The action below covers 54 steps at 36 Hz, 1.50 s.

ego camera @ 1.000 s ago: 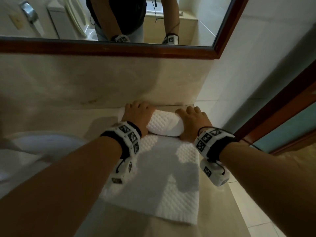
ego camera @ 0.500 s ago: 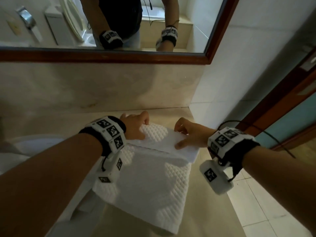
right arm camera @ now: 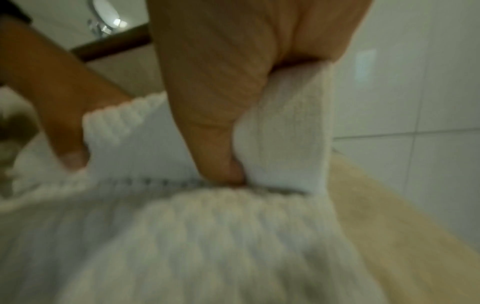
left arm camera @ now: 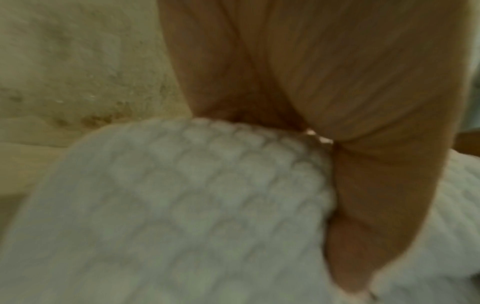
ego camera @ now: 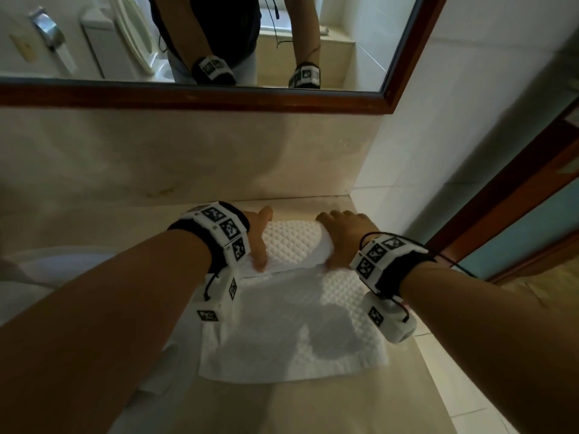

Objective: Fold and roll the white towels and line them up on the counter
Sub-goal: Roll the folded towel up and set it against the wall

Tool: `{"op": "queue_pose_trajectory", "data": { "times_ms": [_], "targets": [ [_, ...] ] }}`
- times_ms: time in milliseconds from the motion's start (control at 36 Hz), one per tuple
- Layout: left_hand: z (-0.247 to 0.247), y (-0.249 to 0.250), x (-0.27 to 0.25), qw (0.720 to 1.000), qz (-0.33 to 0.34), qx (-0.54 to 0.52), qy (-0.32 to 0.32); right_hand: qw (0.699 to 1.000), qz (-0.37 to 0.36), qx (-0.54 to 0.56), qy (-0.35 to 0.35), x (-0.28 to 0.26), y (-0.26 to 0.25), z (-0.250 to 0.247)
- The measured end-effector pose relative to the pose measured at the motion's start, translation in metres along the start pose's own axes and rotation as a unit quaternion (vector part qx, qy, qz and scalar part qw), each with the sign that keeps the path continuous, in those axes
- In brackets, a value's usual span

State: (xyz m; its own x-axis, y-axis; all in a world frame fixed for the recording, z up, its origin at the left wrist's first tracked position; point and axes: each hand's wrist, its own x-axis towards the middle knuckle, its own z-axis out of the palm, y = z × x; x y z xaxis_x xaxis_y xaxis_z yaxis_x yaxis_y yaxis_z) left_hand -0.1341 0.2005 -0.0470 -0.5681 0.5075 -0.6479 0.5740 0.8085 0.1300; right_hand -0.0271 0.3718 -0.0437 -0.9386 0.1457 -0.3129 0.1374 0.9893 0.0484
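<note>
Both hands are on the towel [ego camera: 291, 324] here, which lies on the beige counter [ego camera: 329, 408] with its far end curled up into a roll near the back wall [ego camera: 188, 158]. The left hand [ego camera: 258, 239] clamps the left end of that roll, thumb down on the near side and fingers wrapped over the top. The right hand [ego camera: 340, 239] does the same at the right end; the right wrist view shows its thumb [right arm camera: 215, 156] tucked into the crease where roll meets flat cloth. So both hands are closed round the roll, holding it. The unrolled part of the towel spreads flat toward the person, its near edge on the counter. Above, the wood-framed mirror [ego camera: 200, 98] shows both wristbands. A white sink [ego camera: 47, 264] sits at the left.
</note>
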Motion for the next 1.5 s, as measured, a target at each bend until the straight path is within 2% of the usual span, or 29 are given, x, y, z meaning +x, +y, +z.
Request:
{"op": "queue_pose_trajectory", "data": {
  "times_ms": [28, 83, 167, 250, 333, 444, 500, 583, 639, 694, 778, 833, 944, 1000, 1083, 1250, 1361, 1444, 1500],
  "targets": [
    [0.003, 0.000, -0.003, 1.000, 0.007, -0.005, 0.028, 0.999, 0.005, -0.004, 0.036, -0.002, 0.000, 0.004],
    [0.014, 0.004, -0.010, 0.991, 0.028, 0.034, 0.127, 0.994, 0.018, -0.011, 0.111, -0.012, -0.002, 0.015],
    [0.039, 0.015, -0.028, 0.954, 0.037, 0.104, 0.279, 0.985, 0.031, -0.004, 0.172, -0.030, -0.004, 0.036],
    [0.070, 0.026, -0.042, 0.923, -0.007, 0.151, 0.354, 0.985, 0.001, 0.004, 0.170, -0.049, -0.001, 0.047],
    [0.089, 0.026, -0.044, 0.909, 0.009, 0.144, 0.392, 0.991, -0.023, 0.049, 0.119, -0.066, 0.005, 0.036],
    [0.085, 0.023, -0.054, 0.939, 0.060, 0.093, 0.325, 0.993, -0.019, 0.105, 0.043, -0.064, 0.015, -0.001],
    [0.074, 0.024, -0.067, 0.961, 0.074, 0.041, 0.264, 0.997, -0.014, 0.073, -0.035, -0.056, 0.018, -0.015],
    [0.048, 0.023, -0.075, 0.969, 0.096, -0.015, 0.227, 0.993, -0.023, -0.005, -0.112, -0.046, 0.011, -0.016],
    [0.027, 0.017, -0.072, 0.977, 0.091, -0.020, 0.193, 0.991, -0.007, 0.035, -0.127, -0.043, 0.006, -0.006],
    [0.010, 0.013, -0.065, 0.989, 0.073, -0.023, 0.123, 0.991, 0.002, 0.072, -0.114, -0.042, 0.004, 0.001],
    [-0.001, 0.013, -0.056, 0.996, 0.052, 0.050, 0.058, 0.996, 0.000, 0.038, -0.080, -0.041, 0.003, 0.002],
    [0.005, 0.014, -0.051, 0.995, 0.039, 0.065, 0.061, 1.000, -0.011, 0.011, -0.018, -0.039, 0.003, 0.003],
    [0.021, 0.011, -0.044, 0.993, 0.049, -0.031, 0.099, 0.989, -0.038, -0.011, 0.141, -0.039, 0.002, 0.020],
    [0.027, 0.011, -0.042, 0.987, 0.050, -0.027, 0.150, 0.984, -0.025, -0.022, 0.173, -0.042, 0.000, 0.030],
    [0.044, 0.014, -0.039, 0.972, 0.041, 0.033, 0.227, 0.979, -0.004, -0.021, 0.204, -0.049, -0.003, 0.042],
    [0.096, 0.017, -0.064, 0.927, 0.042, 0.080, 0.365, 0.979, -0.061, 0.033, 0.191, -0.099, -0.003, 0.058],
    [0.124, 0.021, -0.086, 0.919, 0.061, 0.066, 0.385, 0.983, -0.077, 0.072, 0.151, -0.132, -0.002, 0.053],
    [0.104, 0.023, -0.103, 0.937, 0.043, 0.035, 0.345, 0.985, -0.082, 0.108, 0.107, -0.138, 0.002, 0.031],
    [0.078, 0.020, -0.106, 0.969, 0.018, 0.027, 0.247, 0.985, -0.078, 0.139, 0.067, -0.128, 0.007, 0.011]
  ]
}}
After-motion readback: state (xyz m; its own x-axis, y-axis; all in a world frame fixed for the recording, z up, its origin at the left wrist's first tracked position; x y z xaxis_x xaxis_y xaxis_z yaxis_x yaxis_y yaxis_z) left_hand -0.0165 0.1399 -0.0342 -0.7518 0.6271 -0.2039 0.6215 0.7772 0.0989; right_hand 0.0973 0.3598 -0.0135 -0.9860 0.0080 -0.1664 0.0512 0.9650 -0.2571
